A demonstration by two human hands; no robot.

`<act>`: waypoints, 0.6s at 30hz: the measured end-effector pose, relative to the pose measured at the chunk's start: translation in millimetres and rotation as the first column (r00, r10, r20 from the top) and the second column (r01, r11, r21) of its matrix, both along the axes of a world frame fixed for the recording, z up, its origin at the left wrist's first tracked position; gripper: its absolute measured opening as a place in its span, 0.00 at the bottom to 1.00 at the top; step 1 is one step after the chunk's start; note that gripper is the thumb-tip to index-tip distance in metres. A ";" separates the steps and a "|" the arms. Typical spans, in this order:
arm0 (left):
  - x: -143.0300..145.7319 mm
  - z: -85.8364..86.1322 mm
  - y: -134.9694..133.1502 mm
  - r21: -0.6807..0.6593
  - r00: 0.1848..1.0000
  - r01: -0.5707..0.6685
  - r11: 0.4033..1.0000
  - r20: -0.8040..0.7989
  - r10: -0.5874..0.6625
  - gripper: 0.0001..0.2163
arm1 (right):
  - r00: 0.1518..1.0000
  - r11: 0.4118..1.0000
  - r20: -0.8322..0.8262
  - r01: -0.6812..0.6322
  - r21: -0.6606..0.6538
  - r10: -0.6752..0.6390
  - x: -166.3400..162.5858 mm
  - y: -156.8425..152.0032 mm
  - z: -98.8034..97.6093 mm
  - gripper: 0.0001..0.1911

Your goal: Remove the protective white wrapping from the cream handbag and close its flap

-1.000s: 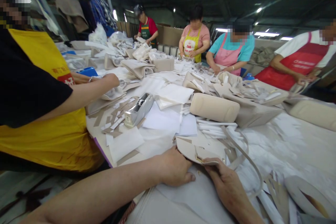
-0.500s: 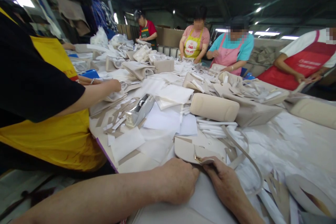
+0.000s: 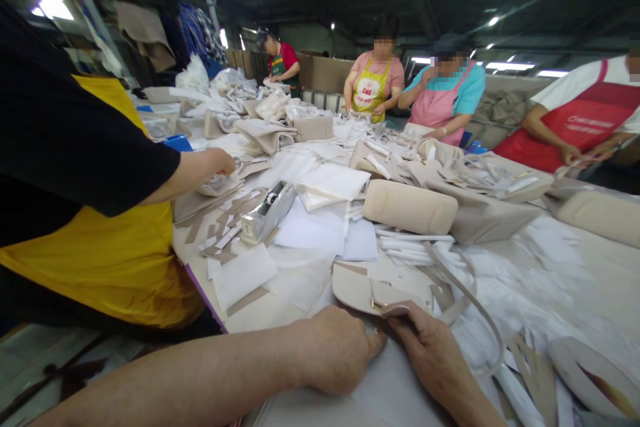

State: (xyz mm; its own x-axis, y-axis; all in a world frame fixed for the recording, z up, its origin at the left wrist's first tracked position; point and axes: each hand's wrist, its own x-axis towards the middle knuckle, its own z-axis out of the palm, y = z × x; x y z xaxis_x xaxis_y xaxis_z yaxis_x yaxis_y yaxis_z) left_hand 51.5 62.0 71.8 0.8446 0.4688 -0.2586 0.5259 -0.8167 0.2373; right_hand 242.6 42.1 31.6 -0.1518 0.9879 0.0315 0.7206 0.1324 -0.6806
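Note:
A beige bag flap [image 3: 350,288] with a small gold buckle lies in front of me, its front edge lifted. My right hand [image 3: 425,340] pinches that edge beside the buckle, thumb underneath. My left hand [image 3: 340,350] is closed just to the left, fingers curled and fingertips close together below the flap. A tiny shiny spot shows at those fingertips; I cannot make out what it is. Beneath both hands lies a smooth pale sheet or panel [image 3: 395,387]. A thin beige strap [image 3: 480,307] loops to the right of the flap.
A tape dispenser [image 3: 267,210] stands among white paper sheets [image 3: 310,227] and scraps. Behind the flap sits a padded beige bag piece [image 3: 410,205]. A tape roll [image 3: 590,373] lies at right. A co-worker's arm [image 3: 195,170] reaches in from the left; several others work across the table.
My left hand has shifted slightly right, its fingertips extending further toward my right hand. My right hand keeps its hold. Across the table, the co-worker in blue has raised a hand toward the head.

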 end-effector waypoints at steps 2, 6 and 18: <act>-0.3 0.0 0.6 -0.023 1.000 0.003 1.000 0.007 -0.002 0.22 | 1.000 1.000 0.008 -0.004 0.007 0.004 1.2 0.8 4.0 0.11; -1.1 0.3 1.2 -0.002 0.997 0.011 1.000 0.072 -0.011 0.22 | 0.998 0.999 0.054 -0.029 0.019 0.027 1.3 -2.1 7.4 0.10; -12.0 12.0 -14.6 0.050 1.000 0.016 0.999 -0.003 -0.016 0.18 | 0.988 0.996 0.128 -0.092 0.012 0.090 -3.8 -15.0 -5.8 0.11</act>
State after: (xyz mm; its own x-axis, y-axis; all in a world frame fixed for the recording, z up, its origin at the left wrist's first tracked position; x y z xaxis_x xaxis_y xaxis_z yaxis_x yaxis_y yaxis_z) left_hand 39.5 47.4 83.7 0.8516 0.4676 -0.2367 0.5131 -0.8360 0.1944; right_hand 238.8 27.2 25.8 -0.2448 0.9693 0.0234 0.7854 0.2123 -0.5814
